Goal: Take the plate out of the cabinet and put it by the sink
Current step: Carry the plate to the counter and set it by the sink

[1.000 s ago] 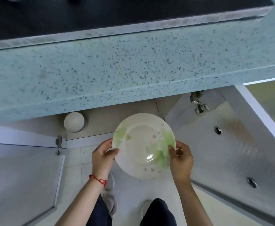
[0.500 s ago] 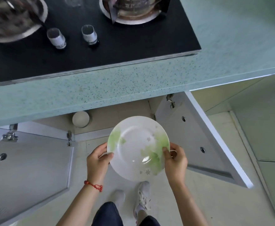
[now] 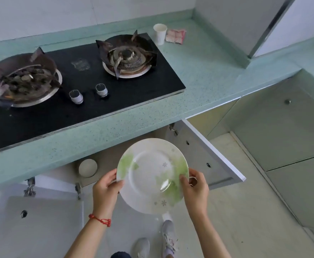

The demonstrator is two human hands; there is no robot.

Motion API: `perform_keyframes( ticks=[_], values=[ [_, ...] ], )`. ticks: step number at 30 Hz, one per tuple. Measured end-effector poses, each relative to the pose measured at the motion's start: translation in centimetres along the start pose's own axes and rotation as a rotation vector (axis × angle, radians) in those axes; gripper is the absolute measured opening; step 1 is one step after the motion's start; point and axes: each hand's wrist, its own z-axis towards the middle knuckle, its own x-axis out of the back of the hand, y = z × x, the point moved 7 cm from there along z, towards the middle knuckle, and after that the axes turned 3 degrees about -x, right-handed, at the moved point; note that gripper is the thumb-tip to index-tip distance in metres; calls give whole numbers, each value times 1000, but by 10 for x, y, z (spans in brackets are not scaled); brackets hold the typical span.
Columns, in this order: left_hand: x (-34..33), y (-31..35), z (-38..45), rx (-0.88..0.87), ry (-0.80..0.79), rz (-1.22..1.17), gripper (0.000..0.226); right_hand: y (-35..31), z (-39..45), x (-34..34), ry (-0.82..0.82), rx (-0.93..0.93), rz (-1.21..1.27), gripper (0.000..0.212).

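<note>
A white plate [image 3: 150, 174] with green leaf prints is held level in front of the open cabinet [image 3: 115, 161], below the countertop edge. My left hand [image 3: 106, 190] grips its left rim, thumb on top. On the right rim, my right hand [image 3: 195, 190] holds it the same way. Both cabinet doors [image 3: 200, 153] stand open. No sink is in view.
A black two-burner gas hob [image 3: 78, 84] sits in the speckled teal countertop [image 3: 208, 77]. A paper cup [image 3: 159, 34] and a pink packet [image 3: 175, 35] stand at the back right. A round pale object [image 3: 87, 168] lies inside the cabinet. The left door [image 3: 31, 220] swings out low.
The view has risen from under the counter to above it, showing the hob. The plate stays held in both hands, lifted slightly up and away from the cabinet.
</note>
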Motion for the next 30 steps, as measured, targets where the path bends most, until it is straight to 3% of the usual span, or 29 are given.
perform_keyframes(
  ticks=[9,12,30],
  values=[
    [-30,44,-26,-72,-174,6,47,-12,-39,53,140,-34,92,32],
    [-56,56,-40,-98,-243,19,39,-9,-46,84,211,-34,136,32],
    [-313,41,-167,-82,-646,131,41,68,-56,345,618,-109,242,31]
  ],
)
